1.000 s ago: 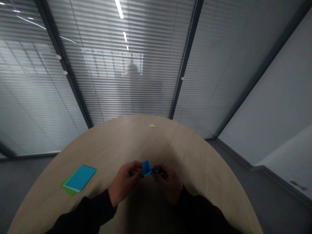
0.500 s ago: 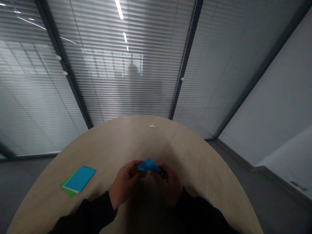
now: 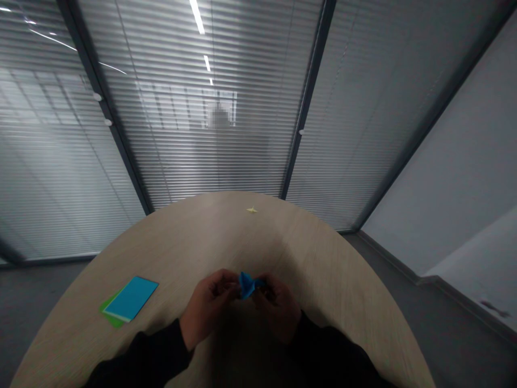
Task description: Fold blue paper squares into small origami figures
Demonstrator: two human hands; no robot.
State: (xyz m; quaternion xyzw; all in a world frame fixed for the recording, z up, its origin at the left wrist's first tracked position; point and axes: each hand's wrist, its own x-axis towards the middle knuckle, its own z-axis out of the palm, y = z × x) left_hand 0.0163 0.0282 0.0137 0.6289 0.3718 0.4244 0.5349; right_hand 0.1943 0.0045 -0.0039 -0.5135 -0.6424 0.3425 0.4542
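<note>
Between my two hands is a small folded piece of blue paper (image 3: 246, 285), held above the near part of the table. My left hand (image 3: 212, 302) pinches its left side, and the fingers are closed around the edge. On the right side, my right hand (image 3: 278, 307) grips it with thumb and fingers together. Parts of the paper are hidden behind the fingers, so its full shape does not show. Far off near the table's back edge lies a small yellow folded-paper figure (image 3: 252, 210) with pointed ends.
A stack of blue paper sheets (image 3: 132, 299) with green paper (image 3: 111, 318) sticking out beneath lies to the left on the round wooden table (image 3: 347, 302). Behind the table's far edge stand glass panels with blinds (image 3: 226, 156). A white wall (image 3: 456, 178) is at the right.
The blue paper has turned and bunched between my fingers; it was wider and flatter before and now stands narrower, with upright points. My hands have barely shifted. The other papers lie unmoved.
</note>
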